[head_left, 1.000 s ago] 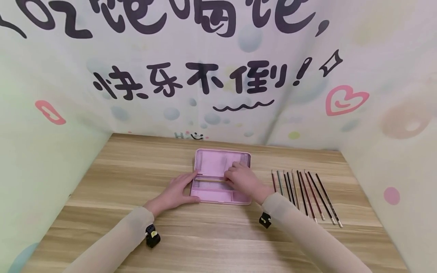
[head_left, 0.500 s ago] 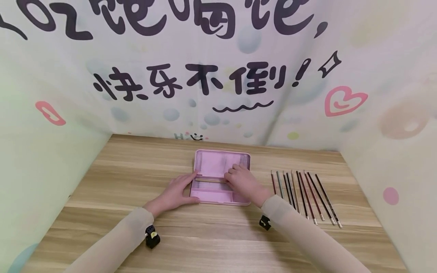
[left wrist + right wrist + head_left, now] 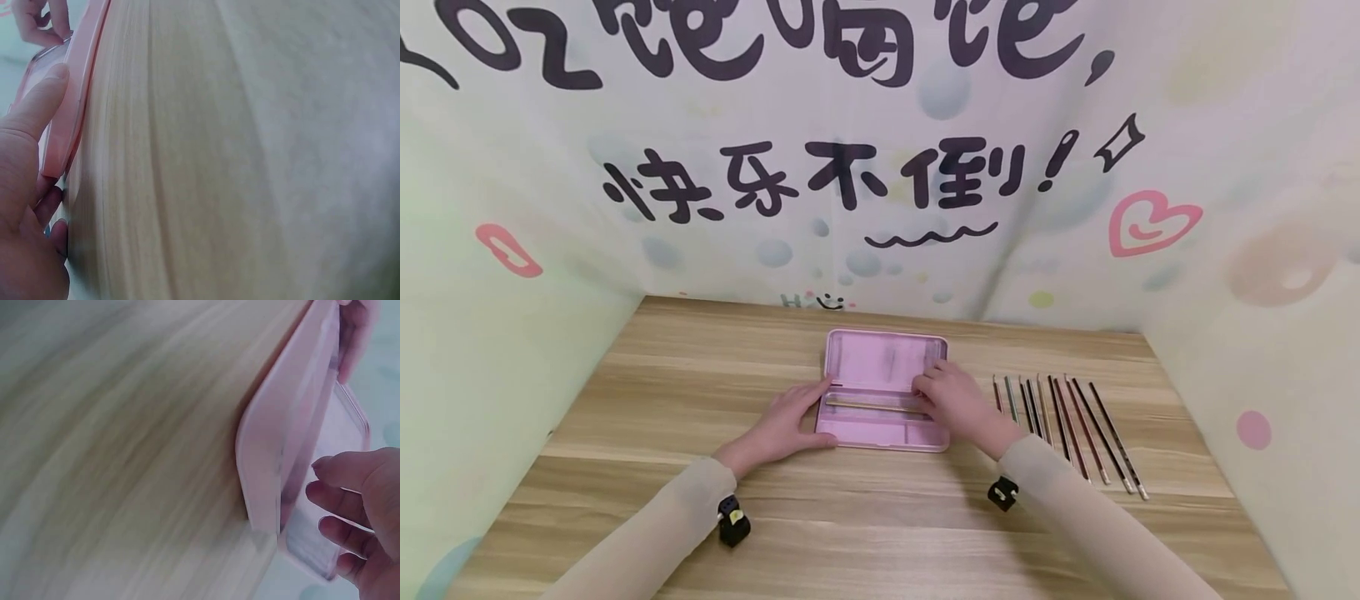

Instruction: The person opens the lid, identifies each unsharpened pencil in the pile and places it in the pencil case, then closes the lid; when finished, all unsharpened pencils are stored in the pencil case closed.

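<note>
A pink pencil case [image 3: 883,432] lies unfolded on the table, its lid [image 3: 868,362] tipped back toward the wall. Inside the tray part, one thin yellowish pencil [image 3: 872,406] runs crosswise, its right end near the right fingers. My left hand [image 3: 781,423] grips the case's left end; in the left wrist view the thumb [image 3: 47,94] lies over the near wall, and other fingers curl at the corner. Over the right end is my right hand [image 3: 958,402], fingers loosely bent. In the right wrist view, nothing shows between its thumb and fingers [image 3: 340,500].
Several pencils [image 3: 1101,433], dark, red and green, lie in a loose row right of the case, partly behind the right forearm. The wood-grain table [image 3: 850,525] meets a printed cloth wall [image 3: 737,258] at the back. Both wrists carry small black cameras.
The right hand has shifted right along the case, away from the pencil's middle. The pencil now lies nearer the front, with more of it showing. The left hand has stayed in place.
</note>
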A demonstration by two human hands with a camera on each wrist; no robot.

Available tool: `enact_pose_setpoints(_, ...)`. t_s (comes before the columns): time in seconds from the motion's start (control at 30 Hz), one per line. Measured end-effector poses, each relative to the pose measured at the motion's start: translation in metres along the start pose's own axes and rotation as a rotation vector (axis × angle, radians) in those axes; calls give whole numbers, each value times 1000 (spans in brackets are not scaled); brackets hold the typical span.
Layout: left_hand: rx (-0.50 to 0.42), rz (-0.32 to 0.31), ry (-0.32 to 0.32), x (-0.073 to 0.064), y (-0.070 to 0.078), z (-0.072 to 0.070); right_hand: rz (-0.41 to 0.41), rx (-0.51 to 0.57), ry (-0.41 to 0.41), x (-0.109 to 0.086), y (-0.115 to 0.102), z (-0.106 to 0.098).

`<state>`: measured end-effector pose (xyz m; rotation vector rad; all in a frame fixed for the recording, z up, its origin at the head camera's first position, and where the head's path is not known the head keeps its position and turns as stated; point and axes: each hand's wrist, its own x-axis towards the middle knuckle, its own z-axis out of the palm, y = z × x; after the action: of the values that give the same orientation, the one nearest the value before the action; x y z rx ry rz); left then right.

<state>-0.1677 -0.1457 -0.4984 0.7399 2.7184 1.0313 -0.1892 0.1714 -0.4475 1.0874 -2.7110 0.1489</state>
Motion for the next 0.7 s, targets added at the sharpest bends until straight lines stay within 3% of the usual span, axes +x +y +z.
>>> enact_pose_setpoints(0.33,12,-11,-1,-2,1,-1,42,77,70,-34,21,-13)
enact_pose_setpoints(0.7,21,-2,10,-1,1,0,214,125,10,-77,40,-25)
